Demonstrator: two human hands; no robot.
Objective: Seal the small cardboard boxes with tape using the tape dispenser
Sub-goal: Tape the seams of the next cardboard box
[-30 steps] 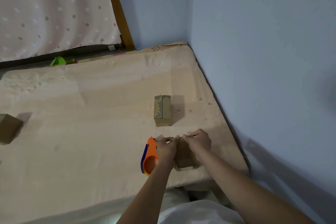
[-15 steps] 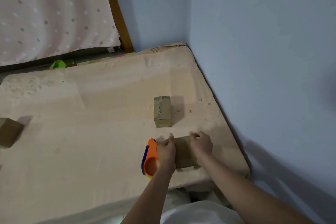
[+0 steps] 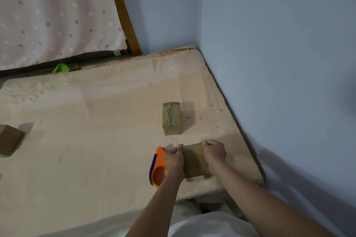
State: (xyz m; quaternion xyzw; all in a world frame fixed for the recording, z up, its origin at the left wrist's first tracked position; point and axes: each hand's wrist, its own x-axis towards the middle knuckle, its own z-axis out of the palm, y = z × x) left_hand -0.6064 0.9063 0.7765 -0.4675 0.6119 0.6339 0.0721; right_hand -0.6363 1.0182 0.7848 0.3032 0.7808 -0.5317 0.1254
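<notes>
The head view looks forward and down over the mattress point(image 3: 96, 140) toward the room's corner.

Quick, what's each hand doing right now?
Left hand: grips small brown cardboard box, beside orange tape dispenser.
Right hand: grips the same box.

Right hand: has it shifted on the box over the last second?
Yes. The right hand slid right, from the box's middle to its right edge, away from the tape dispenser, leaving the top of the box uncovered.

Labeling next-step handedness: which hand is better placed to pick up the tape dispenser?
Left. The left hand sits right beside the tape dispenser; the right hand is across the box.
</notes>
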